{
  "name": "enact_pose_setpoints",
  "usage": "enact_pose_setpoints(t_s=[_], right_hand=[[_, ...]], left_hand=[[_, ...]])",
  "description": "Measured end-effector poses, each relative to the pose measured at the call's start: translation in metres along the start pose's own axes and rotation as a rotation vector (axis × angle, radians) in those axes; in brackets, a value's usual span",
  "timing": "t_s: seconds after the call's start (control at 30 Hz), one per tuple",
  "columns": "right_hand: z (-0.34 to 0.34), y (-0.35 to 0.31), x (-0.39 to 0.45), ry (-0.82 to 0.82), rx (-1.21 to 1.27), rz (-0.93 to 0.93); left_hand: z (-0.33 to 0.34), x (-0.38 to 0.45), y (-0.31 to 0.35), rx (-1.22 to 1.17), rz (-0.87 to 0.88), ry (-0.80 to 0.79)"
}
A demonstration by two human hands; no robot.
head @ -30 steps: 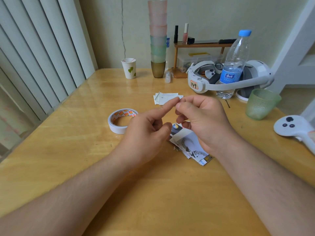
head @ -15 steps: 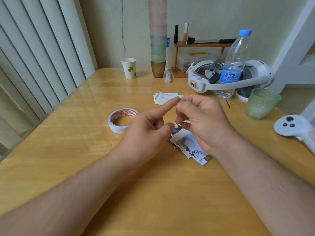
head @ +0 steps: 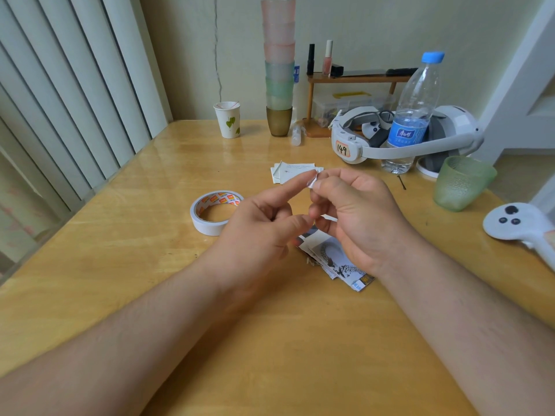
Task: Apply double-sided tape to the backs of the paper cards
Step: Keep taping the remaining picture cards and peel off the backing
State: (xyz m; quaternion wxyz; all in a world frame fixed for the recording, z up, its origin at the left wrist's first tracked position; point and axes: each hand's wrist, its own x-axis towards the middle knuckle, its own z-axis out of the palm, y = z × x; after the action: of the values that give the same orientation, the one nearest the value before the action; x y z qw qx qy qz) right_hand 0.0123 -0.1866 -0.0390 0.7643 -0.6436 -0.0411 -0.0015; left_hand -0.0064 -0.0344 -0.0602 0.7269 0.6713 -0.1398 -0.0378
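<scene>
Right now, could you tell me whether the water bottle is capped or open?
Capped: the water bottle stands upright with its blue cap on.

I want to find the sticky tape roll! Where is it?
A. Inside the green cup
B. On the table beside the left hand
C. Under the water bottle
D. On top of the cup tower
B: the tape roll lies flat on the table, just left of the left hand.
</scene>
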Motion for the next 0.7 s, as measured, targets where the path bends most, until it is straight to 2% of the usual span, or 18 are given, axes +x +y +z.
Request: enact_pose_setpoints(t_s=[0.1, 0.33, 0.53, 0.7], right_hand=[[-0.002, 0.001, 0.001, -0.011, -0.028, -0.011], [-0.018, 0.005, 0.012, -0.026, -0.346, -0.155], [-0.038, 0.001, 0.019, 0.002, -0.795, -0.264], [-0.089, -0.005, 0.044, 0.207, -1.1, -0.239]], left_hand=[[0.0, 0.0, 0.002, -0.054, -0.036, -0.005], [-0.002, 0.001, 0.004, -0.159, -0.128, 0.023], [-0.005, 0.003, 0.004, -0.192, -0.174, 0.029], [-0.006, 0.004, 0.0, -0.131, -0.176, 0.032]])
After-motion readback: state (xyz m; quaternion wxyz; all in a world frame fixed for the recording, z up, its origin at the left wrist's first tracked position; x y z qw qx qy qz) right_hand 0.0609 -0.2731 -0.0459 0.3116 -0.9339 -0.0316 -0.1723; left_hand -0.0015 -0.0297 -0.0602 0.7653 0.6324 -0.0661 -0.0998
